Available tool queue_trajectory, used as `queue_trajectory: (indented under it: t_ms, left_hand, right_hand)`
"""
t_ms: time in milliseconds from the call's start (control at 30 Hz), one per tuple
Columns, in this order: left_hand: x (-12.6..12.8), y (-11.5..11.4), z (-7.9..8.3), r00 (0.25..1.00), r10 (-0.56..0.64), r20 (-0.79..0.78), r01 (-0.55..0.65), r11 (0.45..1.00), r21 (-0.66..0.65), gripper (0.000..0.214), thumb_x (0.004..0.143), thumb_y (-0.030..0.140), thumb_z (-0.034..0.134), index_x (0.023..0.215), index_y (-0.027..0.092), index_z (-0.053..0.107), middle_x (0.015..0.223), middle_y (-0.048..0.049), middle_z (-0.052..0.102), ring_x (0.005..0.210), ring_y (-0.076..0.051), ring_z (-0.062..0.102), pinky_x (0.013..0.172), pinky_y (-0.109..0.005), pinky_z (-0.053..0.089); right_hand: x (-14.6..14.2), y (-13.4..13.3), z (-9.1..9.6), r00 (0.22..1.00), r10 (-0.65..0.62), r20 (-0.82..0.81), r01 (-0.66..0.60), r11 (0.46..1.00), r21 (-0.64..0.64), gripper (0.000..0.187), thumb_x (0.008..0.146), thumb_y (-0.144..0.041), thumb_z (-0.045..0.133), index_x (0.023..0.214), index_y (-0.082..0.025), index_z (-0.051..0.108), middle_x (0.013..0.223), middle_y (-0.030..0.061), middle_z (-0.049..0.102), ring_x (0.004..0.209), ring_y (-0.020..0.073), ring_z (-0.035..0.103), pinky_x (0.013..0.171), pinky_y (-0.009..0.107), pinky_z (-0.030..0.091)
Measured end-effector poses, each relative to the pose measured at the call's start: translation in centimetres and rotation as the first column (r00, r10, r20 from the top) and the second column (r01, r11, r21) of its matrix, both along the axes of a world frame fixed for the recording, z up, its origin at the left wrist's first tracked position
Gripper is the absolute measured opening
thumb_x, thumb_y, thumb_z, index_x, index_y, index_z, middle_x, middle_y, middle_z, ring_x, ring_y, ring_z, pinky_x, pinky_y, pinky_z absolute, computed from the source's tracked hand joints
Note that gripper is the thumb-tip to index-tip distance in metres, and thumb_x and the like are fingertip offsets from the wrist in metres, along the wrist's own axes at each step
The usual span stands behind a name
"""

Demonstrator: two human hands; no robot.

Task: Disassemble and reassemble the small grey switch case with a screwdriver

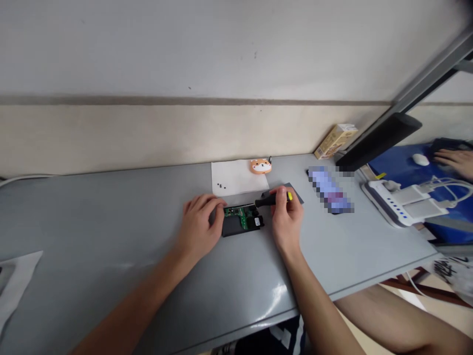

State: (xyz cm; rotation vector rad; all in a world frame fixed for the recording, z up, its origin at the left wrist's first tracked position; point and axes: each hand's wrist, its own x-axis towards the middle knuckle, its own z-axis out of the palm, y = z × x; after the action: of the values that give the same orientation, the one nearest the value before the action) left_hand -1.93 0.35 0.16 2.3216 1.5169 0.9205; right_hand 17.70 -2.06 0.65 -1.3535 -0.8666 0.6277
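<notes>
A small black device (241, 223) lies opened on the grey table (111, 231), its green circuit board showing. My left hand (199, 222) rests on the device's left end, fingers curled over its edge. My right hand (285, 218) grips a screwdriver (272, 198) with a black shaft and yellow end; the tip points left at the device's right top corner. Just behind, a white paper sheet (236, 178) carries a few tiny black screws (221, 186).
An orange animal-shaped trinket (260, 166) sits on the paper's far corner. A phone (330, 190) lies to the right, a small carton (335, 140) by the wall, a white power strip (401, 202) with plugs further right. Another person's hand (456, 161) rests near a white mouse (420, 159).
</notes>
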Motion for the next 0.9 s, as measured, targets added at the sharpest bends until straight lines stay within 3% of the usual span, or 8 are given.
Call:
queue_trajectory:
  t_ms: [300, 533, 667, 800, 900]
  left_hand:
    - [0.0, 0.0, -0.1, 0.997, -0.079, -0.025, 0.078, 0.996, -0.032, 0.023, 0.104, 0.023, 0.045, 0.095, 0.022, 0.067, 0.102, -0.0048, 0.070, 0.101, -0.023, 0.062, 0.095, -0.042, 0.046]
    - [0.0, 0.0, -0.5, 0.994, -0.111, -0.025, 0.109, 0.992, -0.066, 0.020, 0.102, 0.020, 0.047, 0.095, 0.021, 0.066, 0.098, -0.0041, 0.071, 0.096, -0.022, 0.064, 0.091, -0.040, 0.048]
    - [-0.1, 0.1, -0.7, 0.991, -0.134, -0.005, 0.133, 0.986, -0.103, 0.018, 0.101, 0.019, 0.048, 0.095, 0.022, 0.065, 0.095, -0.0028, 0.075, 0.090, -0.022, 0.069, 0.087, -0.040, 0.049]
    - [-0.1, 0.2, -0.6, 0.989, -0.148, 0.005, 0.147, 0.983, -0.108, 0.017, 0.100, 0.018, 0.048, 0.093, 0.022, 0.063, 0.094, -0.0025, 0.075, 0.090, -0.022, 0.070, 0.086, -0.041, 0.049]
    - [-0.2, 0.3, -0.6, 0.989, -0.148, 0.003, 0.148, 0.982, -0.118, 0.017, 0.100, 0.017, 0.048, 0.093, 0.022, 0.063, 0.092, -0.0021, 0.075, 0.088, -0.022, 0.069, 0.085, -0.041, 0.048]
  right_hand:
    - [0.1, -0.1, 0.5, 0.998, 0.009, 0.063, -0.008, 1.000, -0.022, 0.042, 0.099, -0.057, 0.053, 0.086, -0.019, 0.063, 0.073, -0.0014, 0.055, 0.063, 0.0118, 0.047, 0.061, 0.027, 0.039]
    - [0.0, -0.8, 1.1, 0.975, 0.038, 0.218, -0.044, 0.999, 0.019, 0.037, 0.099, -0.053, 0.055, 0.089, -0.020, 0.064, 0.077, -0.0009, 0.059, 0.064, 0.0118, 0.049, 0.061, 0.027, 0.042]
    - [-0.2, 0.0, 2.8, 0.935, 0.187, 0.300, -0.193, 0.981, -0.009, 0.035, 0.099, -0.053, 0.055, 0.090, -0.021, 0.065, 0.069, -0.0021, 0.054, 0.059, 0.0120, 0.046, 0.055, 0.027, 0.037]
    - [-1.0, 2.9, 5.5, 0.822, 0.393, 0.413, -0.414, 0.909, -0.041, 0.033, 0.099, -0.052, 0.056, 0.088, -0.022, 0.066, 0.071, -0.0015, 0.058, 0.059, 0.0115, 0.046, 0.056, 0.027, 0.037]
    - [-1.9, 5.4, 6.5, 0.756, 0.498, 0.424, -0.530, 0.846, -0.048, 0.036, 0.101, -0.053, 0.050, 0.087, -0.023, 0.064, 0.069, -0.0022, 0.054, 0.062, 0.0124, 0.048, 0.058, 0.027, 0.037]
